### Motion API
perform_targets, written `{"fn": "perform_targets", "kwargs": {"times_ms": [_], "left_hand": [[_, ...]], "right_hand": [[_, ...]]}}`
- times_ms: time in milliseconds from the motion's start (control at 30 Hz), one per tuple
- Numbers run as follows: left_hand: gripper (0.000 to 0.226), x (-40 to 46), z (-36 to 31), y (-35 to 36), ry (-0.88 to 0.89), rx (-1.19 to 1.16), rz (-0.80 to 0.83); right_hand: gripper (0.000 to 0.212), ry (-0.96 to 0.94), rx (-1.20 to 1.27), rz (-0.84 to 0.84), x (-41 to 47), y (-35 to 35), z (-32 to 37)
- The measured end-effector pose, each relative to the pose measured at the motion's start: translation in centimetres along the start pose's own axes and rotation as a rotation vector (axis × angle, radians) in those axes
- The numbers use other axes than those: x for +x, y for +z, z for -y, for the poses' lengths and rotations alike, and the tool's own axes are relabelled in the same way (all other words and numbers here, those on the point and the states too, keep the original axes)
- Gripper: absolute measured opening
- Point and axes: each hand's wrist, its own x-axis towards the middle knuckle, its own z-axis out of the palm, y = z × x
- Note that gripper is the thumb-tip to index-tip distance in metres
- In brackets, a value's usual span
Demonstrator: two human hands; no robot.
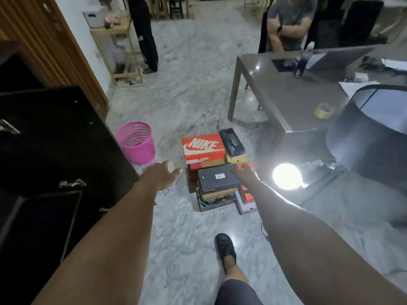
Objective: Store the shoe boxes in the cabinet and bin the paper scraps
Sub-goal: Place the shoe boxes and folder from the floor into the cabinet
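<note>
Two bare arms extended forward and down in the head view, over a marble floor. Left hand held in the air left of the box stack, fingers loosely apart, clamped on nothing. Right hand at the far right corner of the dark grey box; fingers seen from behind and blurred, so apart or closed cannot be told, nor whether gripping.

Several shoe boxes piled on the floor, between the desk and the pink basket. Dark grey box topmost on the near stack, white label on its lid; a tan box directly beneath, an open dark box at the bottom. Orange Nike box on top of the far stack, lid closed. Small black box lying tilted against the right end of the Nike box, resting on a yellow box. Red box partly hidden to the right of the near stack.

Pink basket upright on the floor, just beside the black cabinet at left. Pale paper scraps on the floor under the left wrist, blurred.

Bright round lamp on the floor right of the stacks. Roll of yellow tape and a bottle on the desk. One foot in a black shoe near bottom centre.
</note>
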Motion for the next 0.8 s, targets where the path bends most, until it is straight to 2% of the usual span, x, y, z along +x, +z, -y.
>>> {"fn": "perform_targets", "kwargs": {"times_ms": [67,100,200,300,367,533,667,733,800], "left_hand": [[0.083,4.6,0.0,3.4,-0.039,-0.022,0.063],[0.085,6.9,0.1,5.2,-0.072,-0.039,0.102],[0.084,13.3,-0.2,11.3,-0.175,-0.126,0.223],[0.078,20.1,-0.9,17.8,-0.281,-0.24,0.321],[0.076,25.3,-0.7,22.7,-0.312,-0.311,0.353],[0.061,36.8,0.4,33.3,-0.388,-0.516,0.321],[0.068,43.8,1.9,40.2,-0.457,-0.634,0.25],[0.058,46.5,2.4,43.1,-0.471,-0.723,0.207],[0.049,48.3,2.4,45.3,-0.481,-0.84,0.186]], "right_hand": [[0.064,0.081,0.014,0.015,4.3,0.6,-1.3],[0.066,0.128,0.019,0.015,6.9,1.2,-2.4],[0.049,0.227,0.004,0.029,14.9,3.2,-5.5],[0.048,0.349,0.032,0.024,22.8,5.8,-8.9],[0.051,0.407,0.028,-0.041,28.3,7.9,-12.2],[0.044,0.439,0.055,-0.208,41.5,12.0,-19.7],[0.062,0.42,0.051,-0.319,49.6,14.0,-25.1],[0.07,0.385,0.038,-0.341,52.4,14.7,-27.4],[0.065,0.391,0.074,-0.308,54.1,15.2,-28.6]]}}
